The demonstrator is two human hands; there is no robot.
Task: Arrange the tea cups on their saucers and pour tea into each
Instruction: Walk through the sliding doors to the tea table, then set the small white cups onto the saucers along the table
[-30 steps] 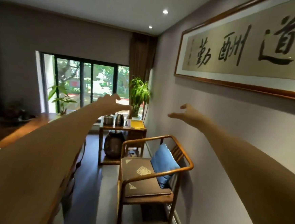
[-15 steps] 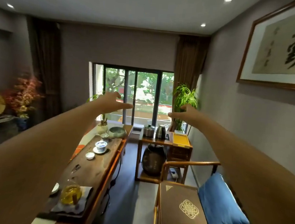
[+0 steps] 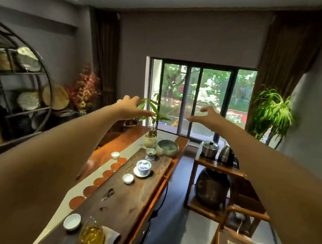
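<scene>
Both arms are stretched out in front of me at chest height, well above the tea table. My left hand [image 3: 129, 107] and my right hand [image 3: 208, 117] hold nothing, fingers spread and relaxed. On the dark wooden tea tray [image 3: 131, 196] stand a white cup [image 3: 128, 178], another white cup [image 3: 72, 221] near me, and a blue-and-white lidded cup on its saucer [image 3: 143, 167]. A third white cup [image 3: 115, 154] sits on the runner. A row of round orange-brown saucers [image 3: 99, 181] lines the tray's left side. A glass pitcher of amber tea [image 3: 92, 235] stands at the near end.
A small blue-and-white cup [image 3: 150, 153], a grey-green bowl [image 3: 167, 147] and a potted plant [image 3: 150, 138] stand at the table's far end. A side stand [image 3: 218, 170] at right carries a steel pot and a kettle. A wooden chair [image 3: 243, 242] is at lower right, shelving [image 3: 17, 95] at left.
My view has swung left and down from the right wall and chair to the tea table. Both hands stay raised and hold nothing.
</scene>
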